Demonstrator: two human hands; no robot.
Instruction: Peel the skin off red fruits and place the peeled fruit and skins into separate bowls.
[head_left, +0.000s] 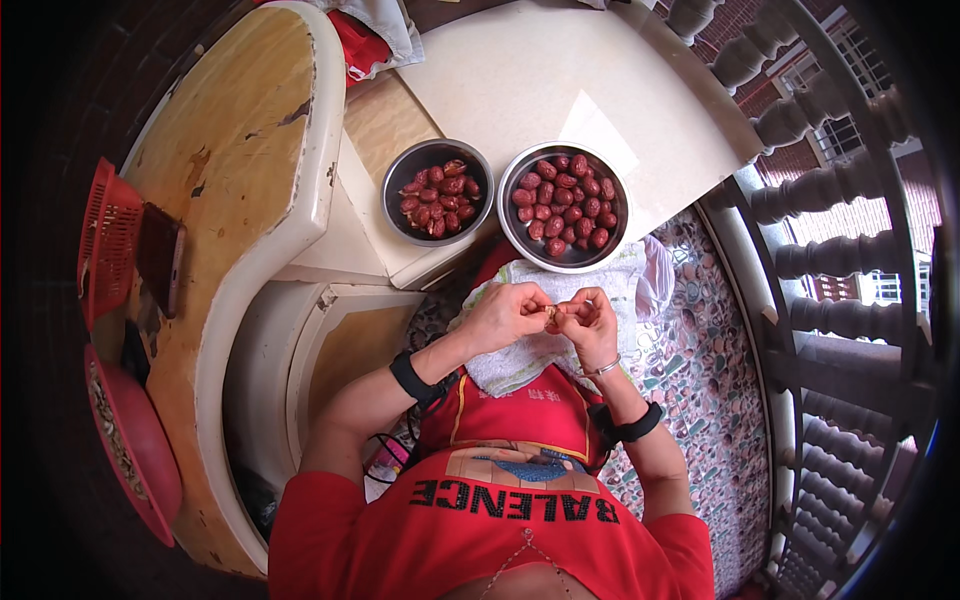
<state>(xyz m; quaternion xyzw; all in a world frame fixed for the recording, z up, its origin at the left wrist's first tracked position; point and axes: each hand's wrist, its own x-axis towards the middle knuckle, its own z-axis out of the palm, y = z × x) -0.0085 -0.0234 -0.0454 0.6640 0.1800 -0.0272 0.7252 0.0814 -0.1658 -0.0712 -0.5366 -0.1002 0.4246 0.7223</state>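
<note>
My left hand (504, 318) and my right hand (594, 327) meet over my lap, fingertips pinching a small tan piece (551, 313). It could be a nut kernel or part of a split date; fingers cover most of it. Under my hands lies a white towel (510, 373) with green edging. Just beyond them, a wide steel bowl (623, 247) holds many whole red dates (564, 196). To its left stands a smaller steel bowl (388, 204). The dates (441, 201) inside that one look split, several showing pale bits.
A worn wooden counter (247, 142) curves along the left, carrying a red plastic basket (112, 225), a dark phone (163, 259) and a pink bowl (154, 450) of tan pieces. A pale board (517, 67) extends behind the bowls. Stone balusters (832, 255) line the right side.
</note>
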